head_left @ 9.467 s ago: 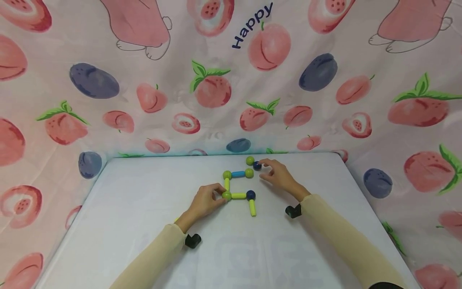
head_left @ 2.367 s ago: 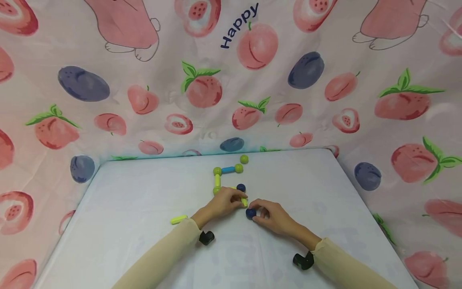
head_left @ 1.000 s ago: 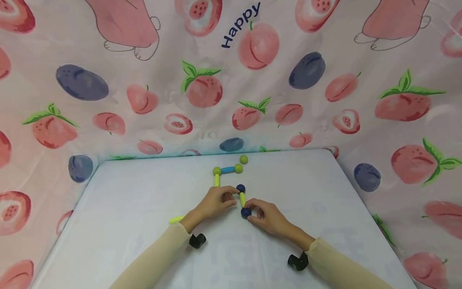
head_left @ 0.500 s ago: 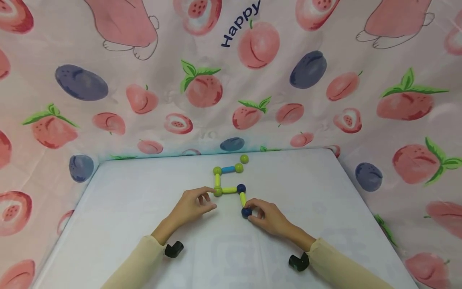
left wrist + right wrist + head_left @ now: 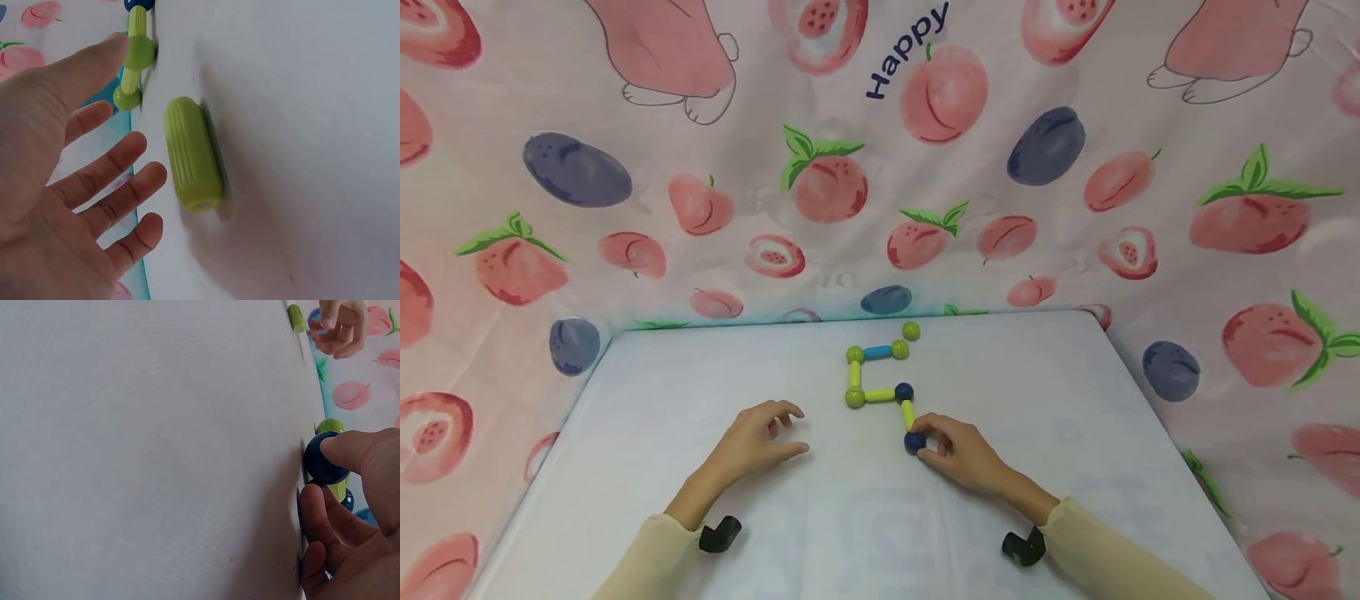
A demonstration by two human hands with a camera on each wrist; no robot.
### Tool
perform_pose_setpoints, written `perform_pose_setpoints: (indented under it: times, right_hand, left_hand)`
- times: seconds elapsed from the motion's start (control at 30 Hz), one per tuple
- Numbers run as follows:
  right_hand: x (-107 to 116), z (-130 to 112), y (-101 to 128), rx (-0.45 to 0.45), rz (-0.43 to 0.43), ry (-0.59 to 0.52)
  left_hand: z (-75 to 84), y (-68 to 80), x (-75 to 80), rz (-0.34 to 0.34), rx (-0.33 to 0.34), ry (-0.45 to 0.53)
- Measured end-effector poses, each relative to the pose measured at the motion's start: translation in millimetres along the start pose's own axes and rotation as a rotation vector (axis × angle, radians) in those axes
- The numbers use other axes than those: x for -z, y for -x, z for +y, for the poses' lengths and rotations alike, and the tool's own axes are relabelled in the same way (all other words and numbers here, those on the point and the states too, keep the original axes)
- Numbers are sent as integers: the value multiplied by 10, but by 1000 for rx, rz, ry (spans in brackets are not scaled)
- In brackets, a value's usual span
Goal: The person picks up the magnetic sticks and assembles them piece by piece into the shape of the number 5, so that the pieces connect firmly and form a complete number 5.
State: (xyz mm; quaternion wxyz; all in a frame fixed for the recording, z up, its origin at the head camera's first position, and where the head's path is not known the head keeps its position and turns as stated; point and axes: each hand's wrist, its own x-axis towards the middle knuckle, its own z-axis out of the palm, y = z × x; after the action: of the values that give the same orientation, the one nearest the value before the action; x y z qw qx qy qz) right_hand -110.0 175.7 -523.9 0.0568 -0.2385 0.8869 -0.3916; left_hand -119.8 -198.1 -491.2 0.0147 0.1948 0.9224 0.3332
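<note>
Head view: desk carries rod-and-ball chain | right hand pinches dark blue ball at chain's near end | left hand spread, holding nothing, over loose green rod left of chain | step: seating ball; next likely calls for gripping that rod

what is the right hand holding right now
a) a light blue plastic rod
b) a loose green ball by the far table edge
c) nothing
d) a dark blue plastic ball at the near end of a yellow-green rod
d: the right hand pinches the dark blue plastic ball at the near end of the yellow-green plastic rod; the right wrist view shows the thumb on it.
</note>
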Motion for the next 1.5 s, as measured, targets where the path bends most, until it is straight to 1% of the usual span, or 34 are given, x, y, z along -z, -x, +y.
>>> perform_pose_setpoints:
  times: [0.17,0.4,0.63,1.0,1.13,1.5]
  right_hand:
    - [5,-9,4,0,5,-5]
    - [2,-12,6,-4,4,4]
    - [3,-8,11,1,3,7]
    - [9,-15,9,10,5,-6]
    - [2,-12,11,4,9,-9]
    - [0,-18,17,2,6,-3]
  left_hand:
    - [-79,78,31,-33,-1,-1]
    - [-178,128,75,-83,-18,14]
    - [-199,143,102,-127,-22,25]
    - [-204,161,86,-117,19,33]
    - [-202,160,80,-104,18,34]
    - [-185,179,76,-105,31,37]
